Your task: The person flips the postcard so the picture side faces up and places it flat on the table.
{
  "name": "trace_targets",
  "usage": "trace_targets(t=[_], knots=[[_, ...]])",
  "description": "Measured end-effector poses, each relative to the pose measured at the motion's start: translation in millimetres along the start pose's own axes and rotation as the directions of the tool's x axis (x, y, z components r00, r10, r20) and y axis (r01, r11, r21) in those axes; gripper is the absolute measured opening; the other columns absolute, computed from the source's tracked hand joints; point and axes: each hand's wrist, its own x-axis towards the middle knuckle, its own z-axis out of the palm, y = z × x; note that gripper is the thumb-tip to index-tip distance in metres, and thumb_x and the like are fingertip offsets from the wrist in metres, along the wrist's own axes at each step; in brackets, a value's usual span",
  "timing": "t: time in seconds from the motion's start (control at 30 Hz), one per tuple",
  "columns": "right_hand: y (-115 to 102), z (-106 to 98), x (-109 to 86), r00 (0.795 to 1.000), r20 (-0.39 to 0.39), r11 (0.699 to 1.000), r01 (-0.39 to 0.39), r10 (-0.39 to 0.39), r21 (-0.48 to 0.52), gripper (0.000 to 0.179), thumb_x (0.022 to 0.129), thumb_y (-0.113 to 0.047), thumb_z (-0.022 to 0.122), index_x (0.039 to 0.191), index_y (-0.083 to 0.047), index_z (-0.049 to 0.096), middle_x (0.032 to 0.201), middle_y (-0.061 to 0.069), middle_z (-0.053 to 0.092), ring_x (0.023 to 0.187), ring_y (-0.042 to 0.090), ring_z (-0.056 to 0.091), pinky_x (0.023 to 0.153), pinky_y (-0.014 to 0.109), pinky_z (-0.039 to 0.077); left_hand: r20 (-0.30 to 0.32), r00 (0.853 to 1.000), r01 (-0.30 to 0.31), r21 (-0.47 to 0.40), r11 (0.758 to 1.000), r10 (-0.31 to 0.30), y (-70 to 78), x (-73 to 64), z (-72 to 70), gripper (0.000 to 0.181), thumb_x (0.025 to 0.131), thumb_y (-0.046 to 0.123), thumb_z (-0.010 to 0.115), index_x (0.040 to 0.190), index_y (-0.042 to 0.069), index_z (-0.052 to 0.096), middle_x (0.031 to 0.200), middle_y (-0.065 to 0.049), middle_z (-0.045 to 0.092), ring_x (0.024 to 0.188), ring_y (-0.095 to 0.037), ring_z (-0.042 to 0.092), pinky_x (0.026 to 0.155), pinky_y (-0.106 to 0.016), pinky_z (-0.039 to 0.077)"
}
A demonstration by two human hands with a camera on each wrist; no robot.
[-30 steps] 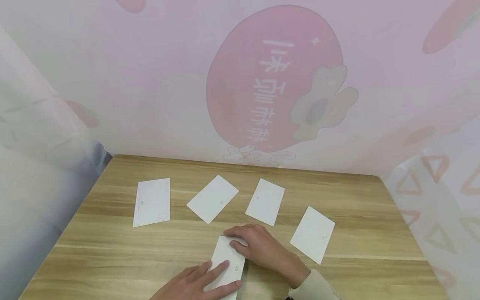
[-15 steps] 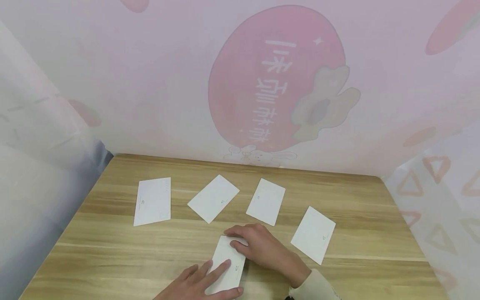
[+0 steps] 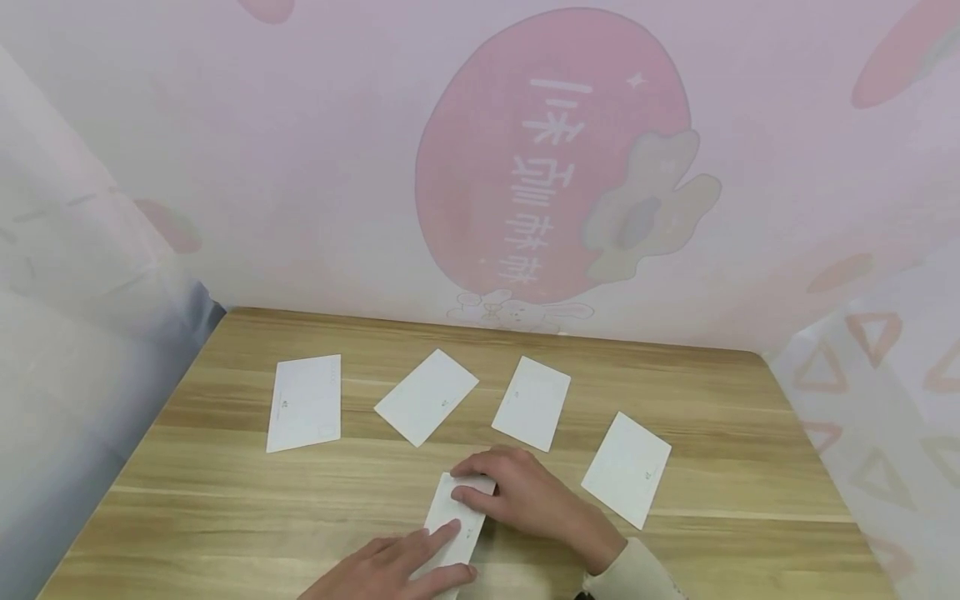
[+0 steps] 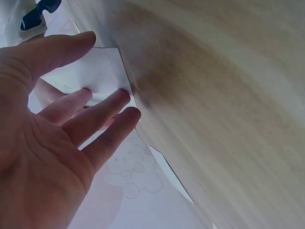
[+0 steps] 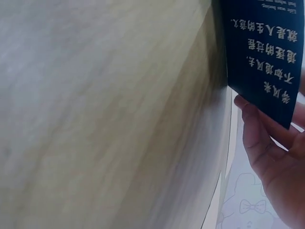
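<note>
A white postcard with a small printed mark lies between the two hands near the table's front. My left hand touches its face and left side with spread, fairly straight fingers. At the far end my right hand pinches the postcard, thumb on the white face. Its right long edge is raised off the table. The right wrist view shows the underside of the postcard, dark blue with pale lettering, and the right hand at its corner. In the left wrist view, the left hand partly covers the postcard.
Around the far side of the wooden table lie a white card at left, a slanted one, another card, and a card at right. Behind stands a pink printed cloth.
The held postcard has tilted, its right edge rising, so its face looks narrower from above. The right thumb has shifted slightly left; the left hand stays nearly in place. The other cards lie unmoved.
</note>
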Motion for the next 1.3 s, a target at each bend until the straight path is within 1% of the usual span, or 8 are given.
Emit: trace_targets(t=[0.23,0.47,0.73,0.83,0.93,1.0,1.1,1.3], knots=[[4,0,-4.9,1.000,0.014,0.999,-0.002,0.001,0.047,0.040,0.109,-0.051,0.064,0.128,-0.020,0.080,0.126,-0.014,0.078,0.114,0.003,0.069,0.103,0.027,0.056,0.037,0.999,0.040,-0.149,0.988,-0.035,-2.2,0.8,-5.4,0.055,0.102,0.057,0.072,0.150,0.037,0.055,0.155,-0.001,0.065,0.100,-0.005,0.073,0.074,-0.018,0.055],[6,-2,-10.0,1.000,0.020,0.997,0.016,-0.018,0.073,0.038,0.110,-0.049,0.062,0.129,-0.020,0.079,0.134,-0.011,0.077,0.125,0.009,0.069,0.110,0.034,0.055,0.173,0.969,0.233,-0.426,0.874,-0.174,-3.6,-1.8,-12.1,0.051,0.105,0.058,0.066,0.150,0.036,0.055,0.158,0.001,0.063,0.090,-0.001,0.067,0.067,-0.022,0.053],[8,-3,-12.4,0.998,-0.002,0.993,0.066,-0.067,0.093,0.035,0.108,-0.045,0.067,0.128,-0.018,0.078,0.138,-0.006,0.075,0.131,0.011,0.069,0.113,0.035,0.055,0.238,0.948,0.302,-0.463,0.833,-0.211,-6.8,0.5,-23.1,0.059,0.101,0.065,0.069,0.150,0.034,0.055,0.151,0.000,0.069,0.097,-0.002,0.072,0.070,-0.025,0.058],[8,-4,-12.9,0.997,-0.012,0.992,0.080,-0.079,0.100,0.034,0.107,-0.043,0.069,0.129,-0.018,0.077,0.131,-0.009,0.077,0.125,0.007,0.071,0.110,0.031,0.056,0.256,0.934,0.346,-0.476,0.808,-0.249,-6.1,1.5,-27.7,0.065,0.097,0.070,0.071,0.149,0.037,0.052,0.123,0.014,0.075,0.082,0.005,0.064,0.066,-0.021,0.053],[8,-5,-13.6,0.997,-0.016,0.991,0.076,-0.075,0.112,0.033,0.107,-0.042,0.070,0.129,-0.018,0.077,0.127,-0.010,0.078,0.121,0.005,0.071,0.108,0.030,0.057,0.254,0.927,0.369,-0.490,0.790,-0.275,-5.9,0.1,-30.6,0.068,0.095,0.070,0.073,0.150,0.037,0.051,0.092,0.025,0.056,0.068,0.011,0.046,0.063,-0.015,0.043],[8,-6,-14.3,0.998,-0.016,0.990,0.070,-0.069,0.122,0.033,0.108,-0.042,0.070,0.130,-0.018,0.076,0.126,-0.009,0.078,0.120,0.005,0.071,0.107,0.030,0.057,0.236,0.930,0.364,-0.485,0.795,-0.282,-6.7,-1.6,-31.1,0.069,0.094,0.070,0.074,0.150,0.036,0.052,0.084,0.026,0.042,0.064,0.011,0.041,0.063,-0.012,0.038],[8,-6,-14.8,0.998,-0.014,0.989,0.062,-0.061,0.133,0.035,0.108,-0.042,0.069,0.132,-0.018,0.075,0.127,-0.009,0.078,0.121,0.005,0.071,0.108,0.031,0.057,0.195,0.939,0.342,-0.466,0.816,-0.283,-8.6,-3.9,-29.7,0.071,0.092,0.070,0.076,0.150,0.035,0.054,0.083,0.028,0.039,0.064,0.012,0.038,0.063,-0.007,0.035],[8,-6,-14.8,0.998,-0.027,0.990,0.055,-0.052,0.126,0.036,0.109,-0.042,0.067,0.134,-0.017,0.075,0.129,-0.010,0.077,0.122,0.006,0.071,0.109,0.032,0.057,0.169,0.940,0.338,-0.380,0.861,-0.295,-13.4,-6.0,-31.2,0.080,0.087,0.078,0.075,0.153,0.037,0.052,0.091,0.026,0.052,0.072,0.011,0.042,0.066,-0.011,0.042]])
